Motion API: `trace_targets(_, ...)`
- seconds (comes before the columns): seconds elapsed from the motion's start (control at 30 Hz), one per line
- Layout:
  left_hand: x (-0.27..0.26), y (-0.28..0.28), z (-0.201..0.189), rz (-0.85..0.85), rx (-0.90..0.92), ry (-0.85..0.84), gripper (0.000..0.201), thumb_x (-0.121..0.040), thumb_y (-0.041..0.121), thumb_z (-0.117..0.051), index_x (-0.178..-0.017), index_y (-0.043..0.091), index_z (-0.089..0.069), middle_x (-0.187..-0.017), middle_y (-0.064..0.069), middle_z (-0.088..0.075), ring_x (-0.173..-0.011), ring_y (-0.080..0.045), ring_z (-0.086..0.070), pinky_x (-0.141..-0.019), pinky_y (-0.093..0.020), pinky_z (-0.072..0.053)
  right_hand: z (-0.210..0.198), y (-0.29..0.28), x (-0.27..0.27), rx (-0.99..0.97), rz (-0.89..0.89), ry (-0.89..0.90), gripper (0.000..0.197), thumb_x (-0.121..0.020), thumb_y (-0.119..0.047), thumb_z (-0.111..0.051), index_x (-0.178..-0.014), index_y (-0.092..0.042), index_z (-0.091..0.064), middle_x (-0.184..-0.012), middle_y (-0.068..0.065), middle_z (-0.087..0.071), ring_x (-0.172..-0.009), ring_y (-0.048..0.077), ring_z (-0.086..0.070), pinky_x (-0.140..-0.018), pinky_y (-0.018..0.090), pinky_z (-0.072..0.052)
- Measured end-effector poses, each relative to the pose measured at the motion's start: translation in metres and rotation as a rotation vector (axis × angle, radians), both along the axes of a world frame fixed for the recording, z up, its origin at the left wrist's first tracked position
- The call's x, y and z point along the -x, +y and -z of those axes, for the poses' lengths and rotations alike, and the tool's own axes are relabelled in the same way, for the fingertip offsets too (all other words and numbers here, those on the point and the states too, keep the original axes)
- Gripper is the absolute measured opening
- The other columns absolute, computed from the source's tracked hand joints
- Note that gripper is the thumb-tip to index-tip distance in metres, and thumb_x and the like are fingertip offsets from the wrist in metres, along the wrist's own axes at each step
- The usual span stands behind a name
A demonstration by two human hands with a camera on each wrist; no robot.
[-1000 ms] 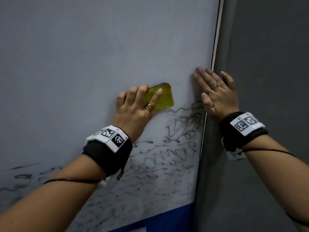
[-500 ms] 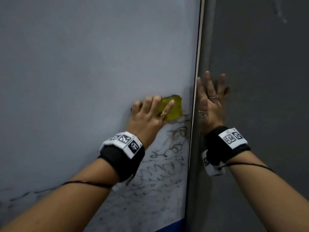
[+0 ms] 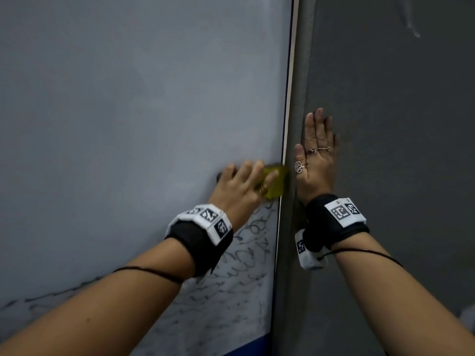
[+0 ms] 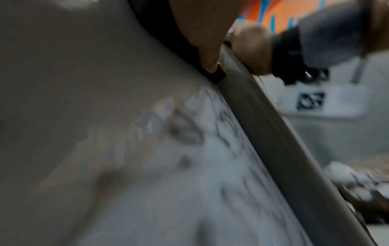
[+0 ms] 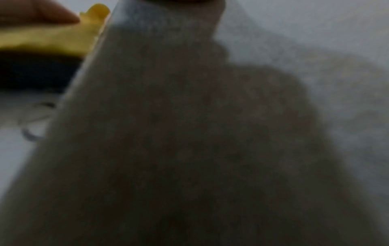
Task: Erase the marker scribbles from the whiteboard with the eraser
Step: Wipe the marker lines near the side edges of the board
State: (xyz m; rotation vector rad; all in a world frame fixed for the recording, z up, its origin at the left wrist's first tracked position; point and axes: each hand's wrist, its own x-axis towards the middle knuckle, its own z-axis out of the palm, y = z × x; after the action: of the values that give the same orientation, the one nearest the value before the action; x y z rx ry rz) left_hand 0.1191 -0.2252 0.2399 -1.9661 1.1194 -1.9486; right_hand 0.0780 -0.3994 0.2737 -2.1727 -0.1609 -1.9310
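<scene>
The whiteboard (image 3: 128,111) fills the left of the head view, wiped grey above. Black marker scribbles (image 3: 246,255) cover its lower right part. My left hand (image 3: 241,186) presses a yellow eraser (image 3: 275,183) with a dark underside flat on the board, right against the board's right frame (image 3: 285,150), just above the scribbles. My right hand (image 3: 317,155) lies flat with straight fingers on the grey wall (image 3: 398,150) beside the frame, holding nothing. In the left wrist view a finger pushes the eraser (image 4: 221,73) against the frame. The eraser (image 5: 52,38) shows at the top left of the right wrist view.
A blue strip (image 3: 246,348) runs along the board's bottom edge. The grey frame post (image 3: 300,98) separates the board from the dark wall. Faint scribbles (image 3: 30,301) remain at the lower left of the board.
My left hand has slid the eraser rightward to the board's frame. My right hand has moved off the board's edge onto the wall and straightened upright.
</scene>
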Motion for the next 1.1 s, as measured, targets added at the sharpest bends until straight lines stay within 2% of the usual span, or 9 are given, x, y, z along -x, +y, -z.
trace_targets(0.07,0.001,0.005,0.019,-0.001,-0.127,0.006,0.061,-0.070,0.039,-0.079,-0.124,0.019,-0.061,-0.121,-0.014,-0.040,-0.105,-0.031,-0.041,-0.080,-0.040,-0.031,0.002,-0.004,-0.001,0.015,-0.029,-0.008,0.051,-0.096,-0.021,-0.030,-0.146,-0.009,-0.025,-0.153,0.015,-0.023,-0.142,0.014,-0.008,-0.116,0.042,-0.003)
trace_targets(0.17,0.001,0.009,0.003,-0.002,-0.168,-0.060,0.052,-0.075,0.034,-0.074,-0.123,0.020,-0.061,-0.118,-0.013,-0.040,-0.101,-0.030,-0.041,-0.077,-0.040,-0.030,0.006,-0.010,-0.002,0.041,-0.034,-0.021,0.050,-0.096,-0.018,-0.032,-0.145,-0.007,-0.029,-0.152,0.017,-0.026,-0.142,0.016,-0.010,-0.115,0.044,-0.006)
trace_targets(0.3,0.008,0.003,-0.040,-0.057,0.166,0.018,0.042,-0.080,0.041,-0.058,-0.115,0.019,-0.066,-0.108,-0.015,-0.061,-0.090,-0.028,-0.039,-0.069,-0.041,-0.026,0.005,-0.011,-0.005,0.048,-0.006,-0.051,0.049,-0.095,-0.018,-0.036,-0.143,-0.005,-0.033,-0.149,0.019,-0.032,-0.141,0.025,-0.017,-0.114,0.047,-0.013)
trace_targets(0.43,0.009,-0.003,0.022,0.000,-0.019,0.040,0.054,-0.070,0.023,-0.076,-0.120,0.014,-0.061,-0.116,-0.016,-0.045,-0.095,-0.031,-0.042,-0.071,-0.040,-0.029,0.006,-0.009,-0.005,0.042,-0.004,-0.057,0.050,-0.094,-0.018,-0.038,-0.142,-0.004,-0.035,-0.149,0.018,-0.032,-0.140,0.027,-0.017,-0.114,0.047,-0.013)
trace_targets(0.57,0.010,0.010,0.044,0.005,-0.182,0.040,0.059,-0.069,0.035,-0.078,-0.123,0.016,-0.061,-0.117,-0.014,-0.040,-0.101,-0.031,-0.042,-0.076,-0.040,-0.030,0.008,-0.008,-0.007,0.037,0.019,-0.069,0.051,-0.092,-0.017,-0.041,-0.142,-0.005,-0.035,-0.148,0.018,-0.034,-0.140,0.027,-0.017,-0.114,0.046,-0.012)
trace_targets(0.7,0.009,0.004,0.020,-0.037,0.033,0.030,0.060,-0.070,0.031,-0.078,-0.125,0.017,-0.059,-0.118,-0.014,-0.041,-0.100,-0.031,-0.043,-0.077,-0.041,-0.031,0.007,-0.008,-0.007,0.044,0.036,-0.101,0.057,-0.086,-0.016,-0.048,-0.141,-0.008,-0.034,-0.147,0.018,-0.036,-0.140,0.016,-0.014,-0.113,0.047,-0.015)
trace_targets(0.8,0.012,0.001,0.025,-0.056,0.140,0.085,0.065,-0.071,0.031,-0.078,-0.128,0.017,-0.050,-0.118,-0.015,-0.042,-0.100,-0.032,-0.043,-0.077,-0.041,-0.031,0.008,-0.007,-0.006,0.043,0.033,-0.089,0.065,-0.080,-0.017,-0.054,-0.141,-0.008,-0.035,-0.147,0.019,-0.036,-0.141,0.022,-0.017,-0.115,0.042,-0.012)
trace_targets(1.0,0.013,0.014,0.077,0.020,-0.323,0.058,0.066,-0.063,0.025,-0.081,-0.124,0.014,-0.060,-0.118,-0.016,-0.040,-0.102,-0.032,-0.042,-0.079,-0.040,-0.031,0.008,-0.005,-0.006,0.045,0.057,-0.098,0.065,-0.075,-0.015,-0.058,-0.137,-0.003,-0.043,-0.143,0.020,-0.041,-0.136,0.029,-0.024,-0.111,0.048,-0.019)
trace_targets(1.1,0.012,0.012,0.059,0.027,-0.228,0.079,0.059,-0.063,0.032,-0.080,-0.119,0.018,-0.065,-0.116,-0.013,-0.041,-0.099,-0.030,-0.042,-0.077,-0.038,-0.031,0.007,-0.003,-0.003,0.033,0.080,-0.096,0.064,-0.075,-0.017,-0.057,-0.137,-0.004,-0.044,-0.143,0.019,-0.042,-0.136,0.028,-0.024,-0.111,0.048,-0.021)
